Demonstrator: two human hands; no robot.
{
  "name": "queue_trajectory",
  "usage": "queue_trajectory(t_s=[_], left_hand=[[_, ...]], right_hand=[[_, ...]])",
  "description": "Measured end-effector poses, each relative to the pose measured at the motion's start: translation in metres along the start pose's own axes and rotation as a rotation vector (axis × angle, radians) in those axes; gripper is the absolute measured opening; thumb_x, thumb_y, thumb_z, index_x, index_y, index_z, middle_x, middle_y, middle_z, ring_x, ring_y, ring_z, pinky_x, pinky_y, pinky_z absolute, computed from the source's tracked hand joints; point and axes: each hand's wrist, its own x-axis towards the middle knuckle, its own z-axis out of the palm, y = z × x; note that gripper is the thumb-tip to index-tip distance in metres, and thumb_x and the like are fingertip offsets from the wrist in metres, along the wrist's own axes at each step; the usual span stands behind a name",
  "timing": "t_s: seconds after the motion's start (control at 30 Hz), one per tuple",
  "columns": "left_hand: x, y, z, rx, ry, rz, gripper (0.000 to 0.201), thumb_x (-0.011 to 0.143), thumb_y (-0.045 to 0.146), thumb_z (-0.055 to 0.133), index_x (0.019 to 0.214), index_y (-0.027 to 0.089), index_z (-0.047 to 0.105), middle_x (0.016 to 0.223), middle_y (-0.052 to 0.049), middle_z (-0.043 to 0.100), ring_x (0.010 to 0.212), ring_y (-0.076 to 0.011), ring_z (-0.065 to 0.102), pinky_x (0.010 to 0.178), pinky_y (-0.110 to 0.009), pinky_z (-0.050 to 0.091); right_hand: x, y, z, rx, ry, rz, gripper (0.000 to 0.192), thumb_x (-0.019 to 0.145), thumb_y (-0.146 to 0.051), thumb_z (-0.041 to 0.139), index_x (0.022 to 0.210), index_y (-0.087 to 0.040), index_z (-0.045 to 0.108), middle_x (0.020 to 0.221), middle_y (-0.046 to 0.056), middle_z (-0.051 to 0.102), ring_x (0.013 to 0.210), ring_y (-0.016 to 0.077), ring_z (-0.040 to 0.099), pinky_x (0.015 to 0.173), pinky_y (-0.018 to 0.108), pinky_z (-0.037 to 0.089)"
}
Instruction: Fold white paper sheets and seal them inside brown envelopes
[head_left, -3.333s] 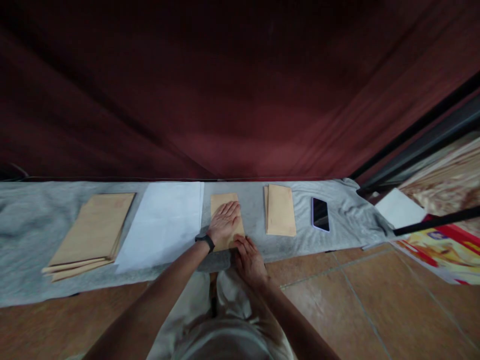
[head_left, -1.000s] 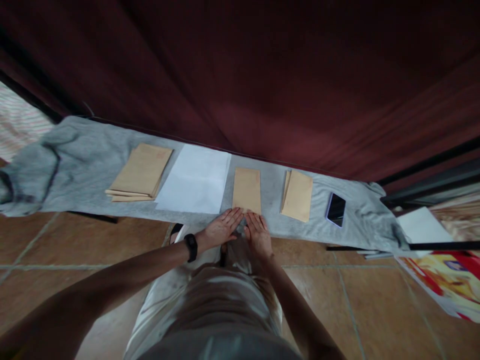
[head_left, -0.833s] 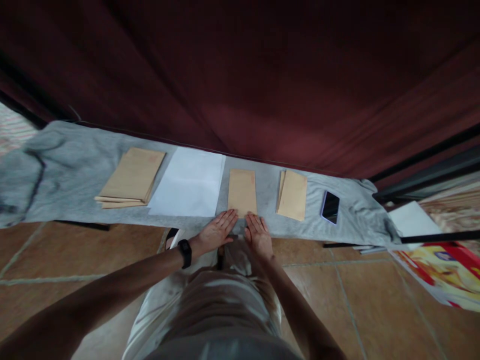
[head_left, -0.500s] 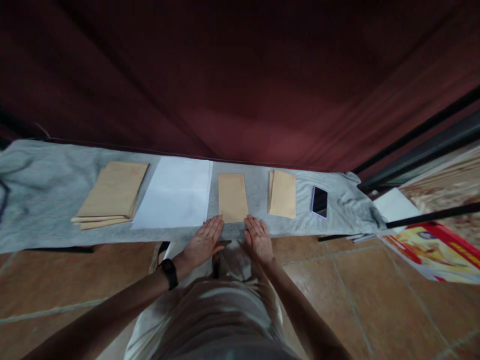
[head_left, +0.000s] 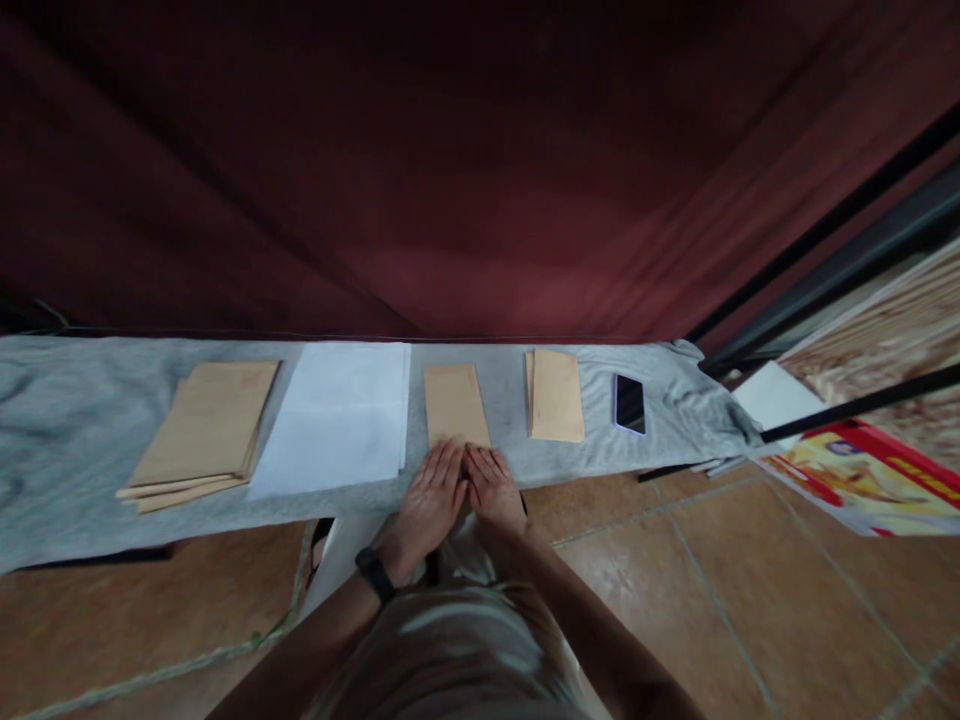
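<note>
Fingers point(head_left: 450, 462) of both hands lie flat and extended, gripping nothing. I see the left hand point(head_left: 427, 500) and right hand point(head_left: 491, 490) side by side, fingertips on the near edge of the brown envelope point(head_left: 454, 404). Its long axis runs toward 12 o'clock on the grey-covered bench point(head_left: 90, 400); both hands are equally near.

A phone point(head_left: 629, 403) lies right of stacked envelopes point(head_left: 556, 409) on grey cloth point(head_left: 75, 400).

Tan envelope point(head_left: 454, 402); grey cloth point(head_left: 67, 400); curtain point(head_left: 450, 170) probably maroon.
</note>
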Motion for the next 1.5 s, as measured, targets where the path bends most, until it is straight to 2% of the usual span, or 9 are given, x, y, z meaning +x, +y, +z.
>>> queue_trajectory(t_s=[0.17, 0.3, 0.47, 0.57, 0.83, 0.93, 1.1, 1.33, 1.5], left_hand=[[0.037, 0.002, 0.012, -0.040, -0.036, 0.033, 0.055, 0.104, 0.031, 0.031, 0.153, 0.007, 0.038, 0.160, -0.016, 0.040, 0.152, -0.0248, 0.030, 0.123, -0.048, 0.033], [0.055, -0.008, 0.024, -0.045, -0.019, 0.048, 0.059, 0.105, 0.040, 0.031, 0.155, 0.009, 0.035, 0.158, -0.017, 0.043, 0.151, -0.0254, 0.033, 0.122, -0.049, 0.033], [0.048, -0.017, 0.027, -0.016, -0.024, 0.060, 0.064, 0.105, 0.046, 0.031, 0.158, 0.010, 0.029, 0.161, -0.016, 0.038, 0.152, -0.0249, 0.030, 0.123, -0.046, 0.031], [0.037, -0.020, 0.024, 0.006, -0.035, 0.064, 0.064, 0.104, 0.046, 0.033, 0.158, 0.010, 0.030, 0.162, -0.016, 0.036, 0.153, -0.0257, 0.028, 0.123, -0.047, 0.031], [0.026, -0.026, 0.011, 0.048, -0.059, 0.166, 0.060, 0.100, 0.047, 0.047, 0.156, 0.026, 0.039, 0.165, -0.012, 0.032, 0.153, -0.0314, 0.028, 0.121, -0.052, 0.032], [0.026, -0.028, 0.010, 0.058, -0.075, 0.202, 0.062, 0.099, 0.050, 0.048, 0.155, 0.024, 0.040, 0.164, -0.012, 0.033, 0.153, -0.0323, 0.027, 0.121, -0.053, 0.032], [0.024, -0.028, 0.011, 0.043, -0.096, 0.222, 0.069, 0.099, 0.055, 0.044, 0.154, 0.014, 0.039, 0.162, -0.016, 0.037, 0.151, -0.0289, 0.031, 0.124, -0.051, 0.029], [0.025, -0.024, 0.006, 0.035, -0.120, 0.214, 0.055, 0.099, 0.055, 0.045, 0.135, 0.017, 0.062, 0.148, -0.017, 0.055, 0.144, -0.0313, 0.043, 0.122, -0.054, 0.030], [0.026, -0.024, 0.008, 0.036, -0.107, 0.211, 0.056, 0.099, 0.057, 0.045, 0.140, 0.022, 0.059, 0.153, -0.014, 0.051, 0.146, -0.0306, 0.041, 0.122, -0.052, 0.030]], right_hand=[[-0.002, 0.002, 0.010, -0.028, 0.023, 0.035, 0.045, 0.095, -0.018, 0.052, 0.140, -0.011, 0.059, 0.142, 0.016, 0.061, 0.139, 0.0255, 0.050, 0.122, 0.049, 0.035], [-0.001, 0.001, 0.011, -0.061, 0.025, 0.021, 0.044, 0.096, -0.021, 0.054, 0.138, -0.009, 0.059, 0.138, 0.017, 0.064, 0.137, 0.0255, 0.052, 0.122, 0.049, 0.035], [-0.001, -0.002, 0.004, -0.073, 0.030, -0.014, 0.042, 0.099, -0.020, 0.051, 0.140, -0.014, 0.058, 0.146, 0.014, 0.058, 0.141, 0.0261, 0.048, 0.121, 0.051, 0.036], [-0.004, 0.000, -0.002, -0.035, 0.049, 0.002, 0.043, 0.100, -0.021, 0.049, 0.143, -0.017, 0.056, 0.150, 0.011, 0.055, 0.141, 0.0247, 0.048, 0.120, 0.050, 0.037], [-0.003, 0.008, -0.018, 0.038, 0.087, 0.112, 0.045, 0.100, -0.020, 0.048, 0.144, -0.018, 0.054, 0.144, 0.011, 0.061, 0.134, 0.0223, 0.056, 0.119, 0.047, 0.040], [0.003, 0.008, -0.019, 0.062, 0.089, 0.128, 0.042, 0.102, -0.023, 0.045, 0.142, -0.017, 0.057, 0.143, 0.010, 0.061, 0.134, 0.0220, 0.056, 0.120, 0.046, 0.039], [0.024, 0.012, -0.020, 0.073, 0.100, 0.103, 0.043, 0.104, -0.026, 0.040, 0.143, -0.014, 0.056, 0.146, 0.011, 0.058, 0.140, 0.0207, 0.050, 0.121, 0.043, 0.038], [0.074, 0.023, -0.011, 0.038, -0.014, -0.002, 0.040, 0.107, -0.029, 0.040, 0.141, -0.019, 0.057, 0.151, 0.007, 0.055, 0.143, 0.0160, 0.046, 0.122, 0.038, 0.036], [0.103, 0.038, 0.002, -0.051, -0.035, -0.006, 0.043, 0.106, -0.028, 0.043, 0.146, -0.017, 0.051, 0.155, 0.009, 0.049, 0.146, 0.0176, 0.042, 0.121, 0.039, 0.034]])
